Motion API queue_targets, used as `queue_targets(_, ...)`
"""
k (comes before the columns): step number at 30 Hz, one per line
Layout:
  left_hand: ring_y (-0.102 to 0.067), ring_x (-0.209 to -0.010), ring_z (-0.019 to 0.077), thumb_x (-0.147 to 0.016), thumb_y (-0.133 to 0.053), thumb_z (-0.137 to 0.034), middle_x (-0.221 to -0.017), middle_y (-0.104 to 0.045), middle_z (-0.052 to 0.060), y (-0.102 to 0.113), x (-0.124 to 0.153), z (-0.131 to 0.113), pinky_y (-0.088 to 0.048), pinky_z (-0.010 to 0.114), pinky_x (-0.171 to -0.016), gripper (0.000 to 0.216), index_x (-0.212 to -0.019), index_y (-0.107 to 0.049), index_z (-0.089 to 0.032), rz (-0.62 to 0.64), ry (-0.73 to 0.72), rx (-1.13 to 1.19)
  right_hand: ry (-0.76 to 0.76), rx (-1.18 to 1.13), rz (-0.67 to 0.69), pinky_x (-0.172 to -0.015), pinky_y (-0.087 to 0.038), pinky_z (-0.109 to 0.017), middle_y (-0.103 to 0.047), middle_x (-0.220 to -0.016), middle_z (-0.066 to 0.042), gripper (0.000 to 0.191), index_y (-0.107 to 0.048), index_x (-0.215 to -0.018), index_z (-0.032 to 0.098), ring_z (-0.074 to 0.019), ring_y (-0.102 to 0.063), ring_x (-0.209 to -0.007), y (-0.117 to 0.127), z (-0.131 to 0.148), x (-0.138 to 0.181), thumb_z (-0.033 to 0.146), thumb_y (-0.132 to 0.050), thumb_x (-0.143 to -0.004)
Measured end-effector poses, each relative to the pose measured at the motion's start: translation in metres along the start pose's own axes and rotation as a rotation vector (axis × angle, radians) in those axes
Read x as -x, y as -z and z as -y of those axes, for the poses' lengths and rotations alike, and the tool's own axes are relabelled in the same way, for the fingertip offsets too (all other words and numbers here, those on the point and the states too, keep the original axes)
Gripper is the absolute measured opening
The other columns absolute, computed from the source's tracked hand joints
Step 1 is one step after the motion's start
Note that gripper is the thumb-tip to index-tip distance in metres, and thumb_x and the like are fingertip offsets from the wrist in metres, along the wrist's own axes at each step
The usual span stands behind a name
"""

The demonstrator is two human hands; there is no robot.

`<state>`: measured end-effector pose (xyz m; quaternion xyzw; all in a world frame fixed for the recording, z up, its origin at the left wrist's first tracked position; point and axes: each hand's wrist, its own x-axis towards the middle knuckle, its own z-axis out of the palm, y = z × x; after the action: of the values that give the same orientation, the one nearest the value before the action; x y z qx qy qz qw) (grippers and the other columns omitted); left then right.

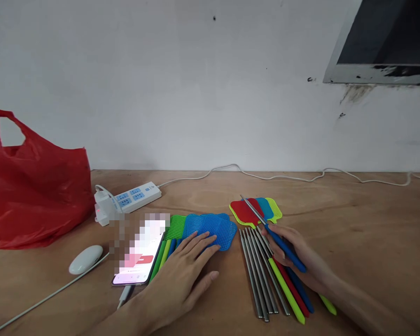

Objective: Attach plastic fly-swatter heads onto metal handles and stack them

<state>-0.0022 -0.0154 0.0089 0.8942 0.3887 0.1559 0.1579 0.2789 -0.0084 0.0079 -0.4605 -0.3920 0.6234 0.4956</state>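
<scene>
My left hand lies flat with its fingers spread on a pile of blue and green mesh swatter heads and coloured handles. My right hand is closed on a blue-handled metal rod that points up and left over a small stack of red, blue and yellow-green swatter heads. Beside the right hand lie several bare metal rods and rods with green, red and blue handles.
A phone with a lit screen lies left of my left hand, a cable plugged in. A white power strip, a white oval device and a red plastic bag are at the left. A white cable runs along the wall.
</scene>
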Motion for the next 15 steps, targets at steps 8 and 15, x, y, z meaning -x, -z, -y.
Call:
queue_targets(8,-0.052,-0.129,0.0388,-0.100,-0.049,-0.040,-0.140,-0.060,0.012,-0.001,0.001,-0.004,-0.037,0.063,-0.108,0.041,-0.137,-0.059,-0.025,-0.034,0.060,-0.128,0.004,-0.108,-0.120,-0.040,-0.032,-0.016,-0.058,-0.063,0.004,0.027,-0.070,-0.094,0.021,-0.0064,-0.041,-0.047,0.008,-0.008,-0.004,0.036,-0.081,-0.075)
queue_targets(15,-0.056,-0.121,0.0377,-0.099,-0.049,-0.035,-0.134,-0.062,0.013,-0.006,0.001,-0.002,-0.042,0.059,-0.102,0.039,-0.134,-0.059,-0.022,-0.067,0.108,-0.177,0.022,-0.102,-0.028,-0.034,-0.030,-0.015,-0.067,-0.071,0.000,0.030,-0.067,-0.084,0.020,-0.0046,-0.042,-0.040,0.004,-0.009,-0.005,0.049,-0.072,-0.082)
